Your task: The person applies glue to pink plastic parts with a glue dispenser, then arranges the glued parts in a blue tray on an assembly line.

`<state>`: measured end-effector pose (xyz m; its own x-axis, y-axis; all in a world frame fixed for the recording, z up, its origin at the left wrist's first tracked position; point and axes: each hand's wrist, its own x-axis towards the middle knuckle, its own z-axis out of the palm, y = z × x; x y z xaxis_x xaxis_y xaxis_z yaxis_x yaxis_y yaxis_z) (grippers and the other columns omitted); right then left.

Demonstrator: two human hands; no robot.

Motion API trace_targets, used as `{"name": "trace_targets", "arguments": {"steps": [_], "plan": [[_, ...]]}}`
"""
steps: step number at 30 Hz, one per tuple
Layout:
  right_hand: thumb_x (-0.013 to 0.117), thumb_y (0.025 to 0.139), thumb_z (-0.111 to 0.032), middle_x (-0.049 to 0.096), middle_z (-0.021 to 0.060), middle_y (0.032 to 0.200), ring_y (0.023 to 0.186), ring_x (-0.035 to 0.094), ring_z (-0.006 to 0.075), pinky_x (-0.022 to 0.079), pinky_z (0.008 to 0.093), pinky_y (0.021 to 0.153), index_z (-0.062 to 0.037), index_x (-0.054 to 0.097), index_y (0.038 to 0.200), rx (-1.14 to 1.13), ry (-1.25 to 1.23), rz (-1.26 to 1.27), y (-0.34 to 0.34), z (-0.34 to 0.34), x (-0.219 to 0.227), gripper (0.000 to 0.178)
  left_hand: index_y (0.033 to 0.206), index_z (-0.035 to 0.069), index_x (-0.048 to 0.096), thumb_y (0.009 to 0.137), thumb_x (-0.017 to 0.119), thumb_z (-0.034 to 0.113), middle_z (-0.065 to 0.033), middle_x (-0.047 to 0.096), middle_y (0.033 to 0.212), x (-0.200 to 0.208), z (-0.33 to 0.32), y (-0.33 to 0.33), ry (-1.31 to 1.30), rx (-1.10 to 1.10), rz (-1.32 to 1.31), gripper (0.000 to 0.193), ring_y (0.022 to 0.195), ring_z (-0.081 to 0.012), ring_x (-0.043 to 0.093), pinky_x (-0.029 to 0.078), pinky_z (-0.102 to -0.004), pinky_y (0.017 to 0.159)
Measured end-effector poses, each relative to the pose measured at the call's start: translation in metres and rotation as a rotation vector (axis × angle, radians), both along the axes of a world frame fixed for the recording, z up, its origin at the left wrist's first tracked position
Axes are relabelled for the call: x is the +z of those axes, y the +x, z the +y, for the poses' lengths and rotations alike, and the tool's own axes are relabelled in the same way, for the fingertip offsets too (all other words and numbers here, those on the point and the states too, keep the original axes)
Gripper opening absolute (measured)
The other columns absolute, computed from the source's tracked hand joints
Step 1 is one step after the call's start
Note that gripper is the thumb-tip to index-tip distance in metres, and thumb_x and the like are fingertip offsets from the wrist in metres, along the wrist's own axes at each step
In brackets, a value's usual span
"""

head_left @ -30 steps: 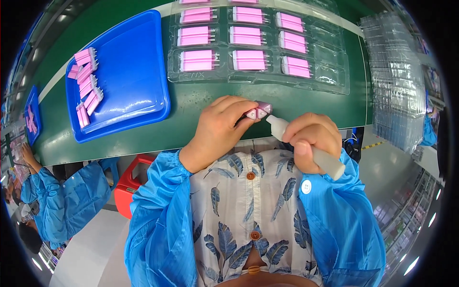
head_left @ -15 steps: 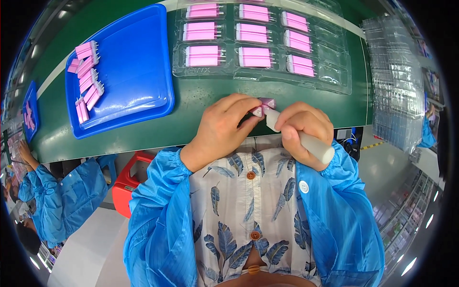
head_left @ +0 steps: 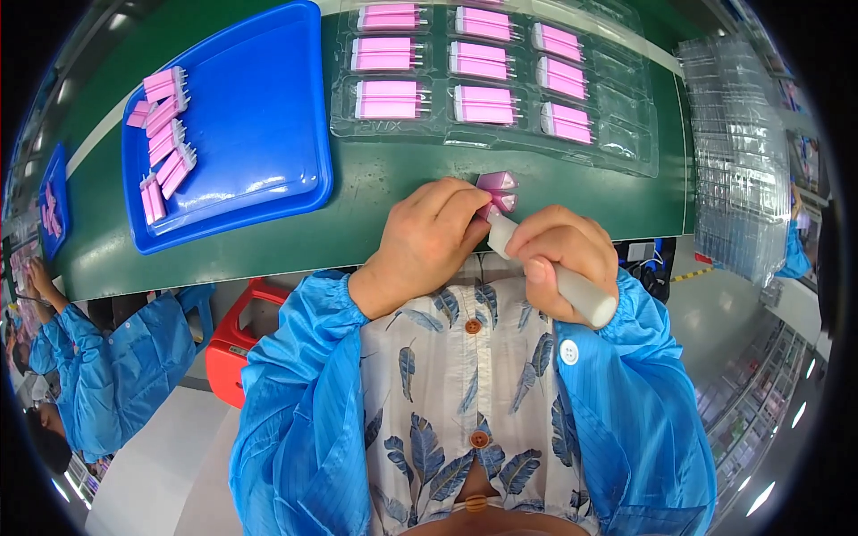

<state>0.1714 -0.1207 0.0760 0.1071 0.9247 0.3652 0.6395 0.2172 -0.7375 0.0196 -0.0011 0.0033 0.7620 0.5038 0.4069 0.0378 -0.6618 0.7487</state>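
Observation:
My left hand is closed at the table's near edge, its thumb and fingers pinching a small pink part with glossy, angled ends. My right hand wraps around a whitish, round-handled tool. The tool's narrower, flat front end touches or nearly touches the pink part by my left fingertips; the exact contact is hidden. Just beyond my hands lies a clear plastic blister tray, where flat pink blocks with white ends and metal pins sit in separate pockets. Some right-hand pockets hold nothing.
On the left, a blue tray carries several loose pink blocks. Stacked clear trays rise at the right. A red stool stands below the green table. Far left, a person in blue sleeves works beside another blue tray.
The pink part and the tool's tip have shifted slightly, with more of the part's far end showing. My right hand and the handle have moved a little left. Both hands keep their grip.

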Motion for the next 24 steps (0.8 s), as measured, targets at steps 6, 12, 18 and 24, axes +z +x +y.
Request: {"name": "trace_targets", "arguments": {"steps": [6,12,18,24], "plan": [[0.07,0.076,-0.005,0.066,0.0065,0.082,0.06,0.063,0.0207,0.045,0.0299,0.049,-0.006,0.06,0.08,-0.007,0.067,0.048,0.005,0.009,-0.003,0.01,0.117,0.003,0.061,0.071,0.073,-0.001,-0.0123,0.065,0.1,0.008,0.003,0.009,-0.065,-0.033,-0.001,0.047,0.092,-0.0318,0.065,0.055,-0.0393,0.077],[0.063,0.091,-0.016,0.069,0.0115,0.085,0.061,0.064,0.0211,0.049,0.0323,0.052,-0.0039,0.061,0.086,-0.07,0.244,0.067,0.03,-0.022,0.004,0.014,0.128,0.001,0.059,0.075,0.065,-0.006,-0.0198,0.059,0.115,0.042,0.007,0.053,0.114,-0.056,0.048,0.054,0.106,-0.0392,0.057,0.05,-0.0439,0.088],[0.065,0.087,-0.01,0.071,0.0118,0.087,0.061,0.064,0.0225,0.05,0.032,0.054,-0.0029,0.061,0.084,-0.237,0.265,0.083,0.044,-0.058,0.004,0.009,0.128,0.001,0.057,0.083,0.056,-0.002,-0.0238,0.058,0.118,0.051,0.048,0.188,0.432,-0.015,0.003,0.045,0.108,-0.0406,0.056,0.048,-0.0441,0.093],[0.06,0.095,-0.019,0.069,0.0134,0.085,0.063,0.063,0.0216,0.05,0.0322,0.057,-0.0028,0.059,0.085,-0.264,0.214,0.132,0.061,-0.08,-0.005,0.019,0.135,-0.001,0.052,0.097,0.057,0.042,-0.0268,0.05,0.141,0.001,0.099,0.256,0.521,0.158,0.434,0.058,0.137,-0.0439,0.041,0.031,-0.0549,0.114]]}}
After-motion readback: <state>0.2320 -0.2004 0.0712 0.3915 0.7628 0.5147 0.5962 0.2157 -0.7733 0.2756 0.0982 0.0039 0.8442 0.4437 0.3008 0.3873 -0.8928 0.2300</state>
